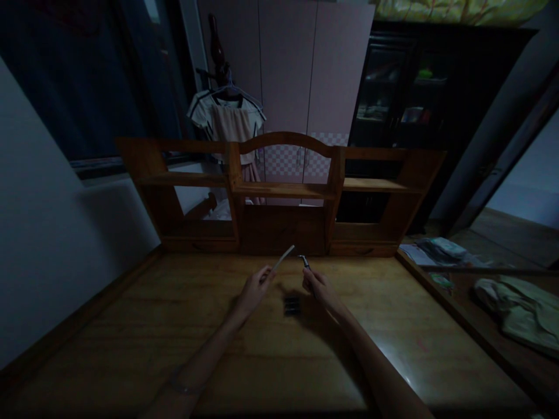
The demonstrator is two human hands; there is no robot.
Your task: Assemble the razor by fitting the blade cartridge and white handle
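Observation:
A thin, flat, pale strip (pixel 285 258) slants up and to the right out of my left hand (pixel 254 289), whose fingers are closed around its lower end. My right hand (pixel 320 287) grips a slim dark-handled tool (pixel 305 263) with a small, bent silvery tip. The tip points toward the strip, and a small gap separates the two. Below and between my hands, several small black pieces (pixel 292 306) lie close together on the wooden desk (pixel 209 349). Dim light hides the exact kind of the strip, the tool and the black pieces.
A wooden shelf unit (pixel 283 190) runs along the desk's far edge. To the left is a white wall (pixel 65 233). Light-coloured cloth (pixel 519 311) lies on a surface beyond the right edge. Clothes (pixel 229 116) hang behind the shelf, before a pale wardrobe (pixel 288 70).

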